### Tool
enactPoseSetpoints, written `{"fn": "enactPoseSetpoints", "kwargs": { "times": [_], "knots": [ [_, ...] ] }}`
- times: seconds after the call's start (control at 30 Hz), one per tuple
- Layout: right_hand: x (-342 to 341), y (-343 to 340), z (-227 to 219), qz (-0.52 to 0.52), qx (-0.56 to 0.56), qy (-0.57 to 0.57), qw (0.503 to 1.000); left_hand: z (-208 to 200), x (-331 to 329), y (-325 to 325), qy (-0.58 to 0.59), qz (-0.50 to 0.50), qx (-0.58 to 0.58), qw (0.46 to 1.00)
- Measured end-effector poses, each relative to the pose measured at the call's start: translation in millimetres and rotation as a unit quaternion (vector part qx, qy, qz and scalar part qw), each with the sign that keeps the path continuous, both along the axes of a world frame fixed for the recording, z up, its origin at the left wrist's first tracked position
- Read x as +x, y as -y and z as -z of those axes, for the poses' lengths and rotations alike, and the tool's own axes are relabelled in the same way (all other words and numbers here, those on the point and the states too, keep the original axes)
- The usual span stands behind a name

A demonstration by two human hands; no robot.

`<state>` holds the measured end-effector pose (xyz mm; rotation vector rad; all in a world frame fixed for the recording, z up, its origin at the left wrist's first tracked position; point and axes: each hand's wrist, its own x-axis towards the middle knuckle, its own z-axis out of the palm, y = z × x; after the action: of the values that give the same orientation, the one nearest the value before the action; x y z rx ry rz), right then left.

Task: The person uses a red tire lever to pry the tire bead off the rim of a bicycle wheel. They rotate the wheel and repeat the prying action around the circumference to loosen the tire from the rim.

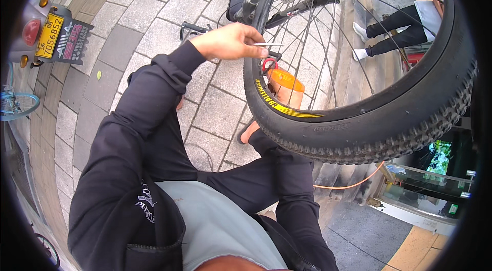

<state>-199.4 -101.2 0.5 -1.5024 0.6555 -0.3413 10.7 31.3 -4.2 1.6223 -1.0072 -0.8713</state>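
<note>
Grey paving (211, 108) formed the background. Left hand (233, 41) gripped a thin metal rod (271, 44), just beyond the orange reflector (287, 80). Right hand (290, 97) sat behind the reflector; its grip could not be determined. Bicycle wheel (353, 135) occupied the right.

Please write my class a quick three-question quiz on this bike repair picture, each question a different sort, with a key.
1. Multiple choice: what is in the left grip?
A) a cup
B) a thin rod
C) a glove

2. True or false: the reflector seen within the wheel is orange.

3. Short answer: in the picture, on which side of the wheel is the scooter's yellow plate?

Key: 1. B; 2. True; 3. Left.
</note>
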Motion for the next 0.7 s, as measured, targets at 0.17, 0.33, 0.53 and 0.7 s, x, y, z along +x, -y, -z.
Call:
{"fn": "enactPoseSetpoints", "kwargs": {
  "times": [0.17, 0.33, 0.53, 0.7],
  "knots": [
    [13, 12, 23, 0.091, 0.113, 0.098, 0.985, 2, 45, -26, -0.053, -0.067, -0.014, 0.996],
    [-11, 56, 62, 0.086, 0.288, 0.244, 0.922, 36, 74, -9, 0.127, -0.187, 0.030, 0.974],
    [-60, 62, 51, -0.085, 0.468, 0.292, 0.829, 91, 101, 33, 0.264, -0.243, -0.024, 0.933],
    [-133, 23, 49, 0.064, 0.171, 0.336, 0.924, 113, 111, 49, 0.320, -0.263, 0.047, 0.909]
  ]
}}
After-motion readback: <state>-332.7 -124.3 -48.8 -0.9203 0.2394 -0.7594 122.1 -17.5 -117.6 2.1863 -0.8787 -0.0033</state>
